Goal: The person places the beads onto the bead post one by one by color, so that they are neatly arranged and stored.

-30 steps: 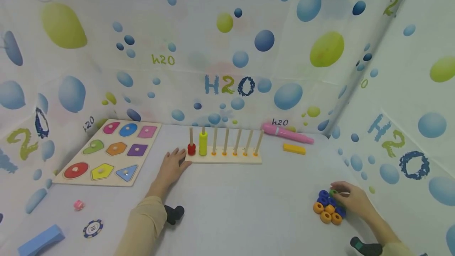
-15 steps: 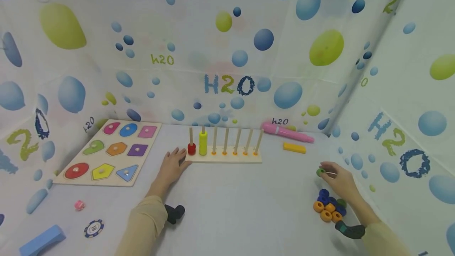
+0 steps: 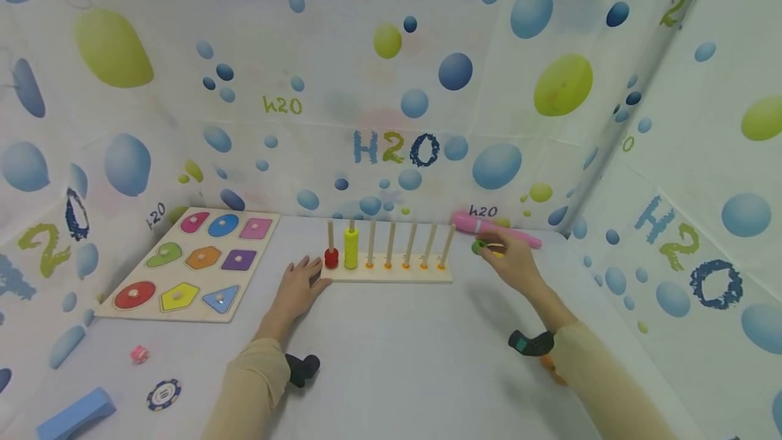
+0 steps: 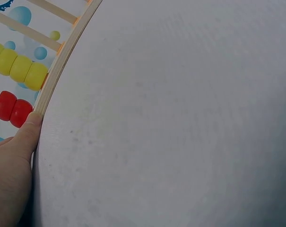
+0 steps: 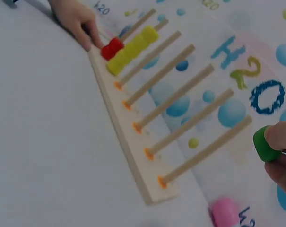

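Between thumb and fingers, my right hand [image 3: 512,262] pinches a green bead [image 5: 263,145], held in the air just right of the pegboard's last peg. The wooden pegboard [image 3: 391,278] stands at the back middle with a row of upright pegs. Red beads [image 3: 331,259] sit low on its leftmost peg, and yellow beads [image 3: 351,248] fill most of the second; the other pegs are bare. My left hand [image 3: 297,288] rests at the board's left end, fingers spread and thumb [image 4: 30,124] touching its front edge. Orange beads [image 3: 552,369] show partly beneath the right forearm, which hides the rest of that pile.
At the left lies a shape puzzle [image 3: 244,294]. Nearer are a pink die-like piece [image 3: 139,354], a poker chip [image 3: 163,394] and a blue block [image 3: 76,414]. A pink marker-shaped thing [image 3: 470,224] lies behind the right hand. Patterned cloth walls enclose the table.
My right hand has lifted the green bead off the pile at the right and carried it left and back to the pegboard's right end. The left hand has stayed put.
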{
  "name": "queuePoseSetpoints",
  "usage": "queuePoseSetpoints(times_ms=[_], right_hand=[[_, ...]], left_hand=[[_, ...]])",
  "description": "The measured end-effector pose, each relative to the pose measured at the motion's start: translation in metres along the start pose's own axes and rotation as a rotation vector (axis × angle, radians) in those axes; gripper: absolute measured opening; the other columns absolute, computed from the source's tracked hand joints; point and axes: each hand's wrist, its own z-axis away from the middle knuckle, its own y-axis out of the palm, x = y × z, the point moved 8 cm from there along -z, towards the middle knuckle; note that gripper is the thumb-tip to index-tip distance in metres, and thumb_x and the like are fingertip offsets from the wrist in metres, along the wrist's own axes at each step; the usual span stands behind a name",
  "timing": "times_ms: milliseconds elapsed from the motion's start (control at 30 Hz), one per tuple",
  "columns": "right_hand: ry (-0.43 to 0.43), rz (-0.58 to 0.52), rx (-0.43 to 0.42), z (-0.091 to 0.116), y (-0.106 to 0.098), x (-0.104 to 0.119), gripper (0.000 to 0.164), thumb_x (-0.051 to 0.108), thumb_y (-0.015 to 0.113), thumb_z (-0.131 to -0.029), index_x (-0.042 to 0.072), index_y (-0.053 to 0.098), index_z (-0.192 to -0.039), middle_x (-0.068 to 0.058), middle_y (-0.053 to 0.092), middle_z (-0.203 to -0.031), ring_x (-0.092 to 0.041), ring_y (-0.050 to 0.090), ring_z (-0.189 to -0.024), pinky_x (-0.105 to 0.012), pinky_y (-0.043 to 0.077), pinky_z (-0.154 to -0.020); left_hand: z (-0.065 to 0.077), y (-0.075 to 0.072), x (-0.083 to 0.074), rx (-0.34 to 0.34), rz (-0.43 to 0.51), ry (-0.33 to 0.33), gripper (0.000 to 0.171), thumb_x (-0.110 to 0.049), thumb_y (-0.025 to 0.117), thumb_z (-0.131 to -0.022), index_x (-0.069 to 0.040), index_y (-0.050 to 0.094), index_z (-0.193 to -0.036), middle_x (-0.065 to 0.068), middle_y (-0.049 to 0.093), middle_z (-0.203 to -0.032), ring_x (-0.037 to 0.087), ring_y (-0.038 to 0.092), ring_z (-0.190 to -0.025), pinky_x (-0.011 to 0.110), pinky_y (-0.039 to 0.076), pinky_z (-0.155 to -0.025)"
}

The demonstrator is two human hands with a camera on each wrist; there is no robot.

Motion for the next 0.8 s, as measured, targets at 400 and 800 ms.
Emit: queuePoseSetpoints(times_ms=[400,800], right_hand=[[-0.077,-0.113,0.07,-0.058,0.067,0.057,0.029,0.0,0.064,-0.087,0.0,0.059,-0.116,-0.012,0.066,-0.11,-0.021,0.062,-0.101,-0.028,0.052,-0.087],[-0.202,-0.16,0.1,-0.085,0.127,0.098,0.027,-0.004,0.066,-0.085,-0.007,0.059,-0.111,-0.016,0.065,-0.105,-0.023,0.063,-0.098,-0.021,0.052,-0.083]], left_hand=[[0.001,0.002,0.0,0.014,0.009,-0.027,0.059,-0.033,0.062,-0.092,0.003,0.047,-0.136,0.018,0.045,-0.14,0.04,0.028,-0.135,0.057,0.011,-0.112],[0.001,0.0,-0.002,0.005,-0.005,-0.016,0.059,-0.034,0.062,-0.091,0.002,0.048,-0.135,0.018,0.045,-0.14,0.04,0.029,-0.135,0.057,0.012,-0.111]])
